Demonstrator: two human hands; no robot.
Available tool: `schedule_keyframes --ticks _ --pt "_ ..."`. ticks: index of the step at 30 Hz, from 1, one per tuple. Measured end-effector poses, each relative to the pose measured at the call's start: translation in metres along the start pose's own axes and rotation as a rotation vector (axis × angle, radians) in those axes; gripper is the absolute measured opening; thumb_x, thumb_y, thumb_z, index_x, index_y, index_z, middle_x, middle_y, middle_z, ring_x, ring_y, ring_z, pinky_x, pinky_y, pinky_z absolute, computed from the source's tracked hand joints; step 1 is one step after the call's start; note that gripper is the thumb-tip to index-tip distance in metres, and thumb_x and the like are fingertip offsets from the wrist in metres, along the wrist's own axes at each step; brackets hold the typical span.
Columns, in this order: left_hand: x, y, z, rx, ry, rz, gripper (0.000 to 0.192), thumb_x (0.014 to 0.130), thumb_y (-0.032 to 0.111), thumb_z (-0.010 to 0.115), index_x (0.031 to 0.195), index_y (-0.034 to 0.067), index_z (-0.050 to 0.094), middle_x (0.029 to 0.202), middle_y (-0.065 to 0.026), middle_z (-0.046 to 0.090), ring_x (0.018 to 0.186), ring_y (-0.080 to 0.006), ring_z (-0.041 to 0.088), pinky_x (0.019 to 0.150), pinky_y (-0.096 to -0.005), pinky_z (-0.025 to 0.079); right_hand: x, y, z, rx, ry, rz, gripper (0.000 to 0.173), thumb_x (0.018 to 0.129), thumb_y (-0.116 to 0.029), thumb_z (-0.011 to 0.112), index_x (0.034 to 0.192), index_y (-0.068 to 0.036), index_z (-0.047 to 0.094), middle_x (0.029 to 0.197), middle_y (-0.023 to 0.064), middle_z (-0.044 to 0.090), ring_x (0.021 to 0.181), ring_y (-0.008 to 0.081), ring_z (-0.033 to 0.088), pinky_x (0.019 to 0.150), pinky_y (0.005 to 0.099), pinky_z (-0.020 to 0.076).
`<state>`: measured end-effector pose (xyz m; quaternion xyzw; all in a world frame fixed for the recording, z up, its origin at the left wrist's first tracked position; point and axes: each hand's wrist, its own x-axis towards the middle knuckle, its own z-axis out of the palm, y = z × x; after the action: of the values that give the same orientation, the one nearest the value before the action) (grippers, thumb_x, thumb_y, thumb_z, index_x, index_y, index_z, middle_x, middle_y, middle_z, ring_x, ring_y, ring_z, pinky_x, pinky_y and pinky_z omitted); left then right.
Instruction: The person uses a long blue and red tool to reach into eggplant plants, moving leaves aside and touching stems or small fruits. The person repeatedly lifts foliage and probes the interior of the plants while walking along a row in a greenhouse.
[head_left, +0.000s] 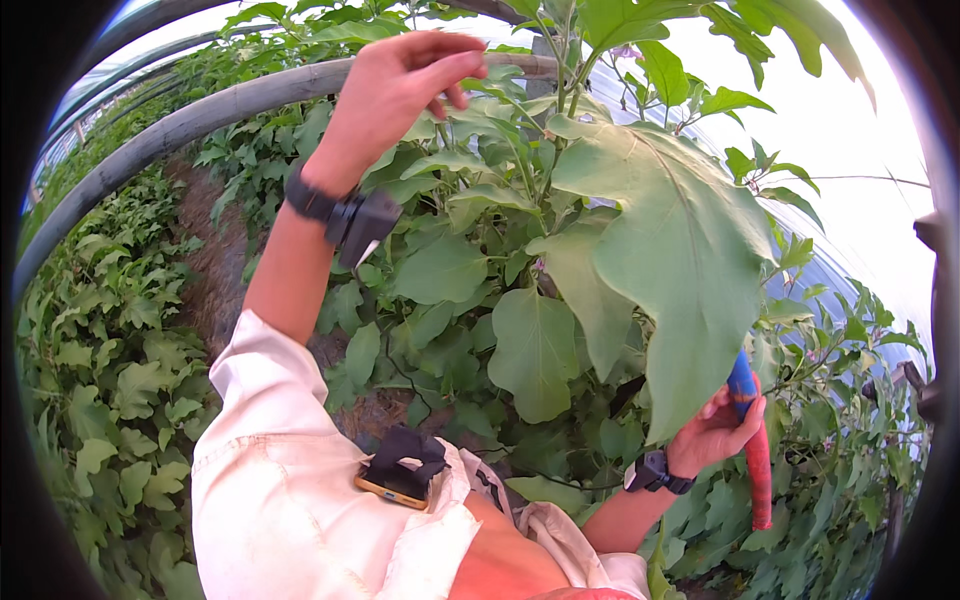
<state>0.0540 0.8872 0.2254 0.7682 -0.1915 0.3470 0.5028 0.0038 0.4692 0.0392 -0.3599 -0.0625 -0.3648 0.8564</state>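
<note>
My left hand is raised at the upper middle, left of an eggplant stem. Its fingers are bent, and I see nothing between them, though the fingertips partly hide each other. Low on the right, my right hand is closed around a hand tool with a blue handle and a red handle. The tool's working end is hidden behind a large eggplant leaf, which hangs just above that hand. Smaller leaves hang between my hands.
A curved grey pole arches across the upper left, passing behind my left hand. Dense eggplant rows stand on both sides, with a soil path on the left. Plastic sheeting rises at the right. A phone rests at my chest.
</note>
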Motion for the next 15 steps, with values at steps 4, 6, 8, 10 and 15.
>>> schedule_keyframes --ticks 4,6,8,10,15 --pt "0.040 -0.009 0.014 0.020 -0.065 0.030 0.032 0.096 0.026 0.069 0.115 0.001 0.071 0.096 -0.0063 0.074 0.076 -0.0078 0.068 0.061 -0.0220 0.050 -0.057 0.000 -0.010 0.001 0.055 0.004 0.049 0.102 -0.040 0.049 0.115 0.005 0.060 0.070 0.0082 0.058 0.045 0.0121 0.046 0.037 0.0220 0.0364" --pt "0.061 -0.015 0.024 -0.115 -0.088 0.036 0.026 0.090 0.023 0.074 0.098 -0.001 0.073 0.077 -0.0060 0.071 0.065 -0.0085 0.064 0.058 -0.0249 0.050 -0.090 0.002 -0.002 -0.053 0.002 -0.066 0.050 0.102 -0.041 0.048 0.117 0.005 0.059 0.066 0.0085 0.057 0.042 0.0132 0.046 0.037 0.0226 0.0376" --pt "0.078 -0.024 0.023 -0.063 -0.184 0.097 0.032 0.089 0.029 0.075 0.091 -0.003 0.074 0.069 -0.0048 0.069 0.059 -0.0085 0.060 0.055 -0.0262 0.049 -0.121 0.010 0.015 -0.084 0.038 -0.156 0.050 0.102 -0.042 0.048 0.118 0.004 0.058 0.066 0.0089 0.057 0.040 0.0136 0.045 0.037 0.0231 0.0381" --pt "0.091 -0.037 0.027 -0.018 -0.246 0.060 0.034 0.089 0.031 0.074 0.092 -0.003 0.075 0.072 -0.0047 0.070 0.061 -0.0087 0.061 0.056 -0.0261 0.049 -0.147 0.017 0.038 -0.109 0.014 -0.252 0.052 0.102 -0.044 0.049 0.119 0.004 0.058 0.066 0.0096 0.058 0.041 0.0141 0.047 0.037 0.0239 0.0388" --pt "0.112 -0.067 0.033 -0.283 -0.327 0.227 0.029 0.093 0.028 0.073 0.104 0.001 0.075 0.087 -0.0035 0.075 0.073 -0.0084 0.069 0.057 -0.0230 0.050 -0.193 0.041 0.114 -0.192 0.136 -0.455 0.051 0.099 -0.041 0.057 0.122 0.004 0.058 0.077 0.0096 0.062 0.056 0.0150 0.058 0.041 0.0259 0.0459"
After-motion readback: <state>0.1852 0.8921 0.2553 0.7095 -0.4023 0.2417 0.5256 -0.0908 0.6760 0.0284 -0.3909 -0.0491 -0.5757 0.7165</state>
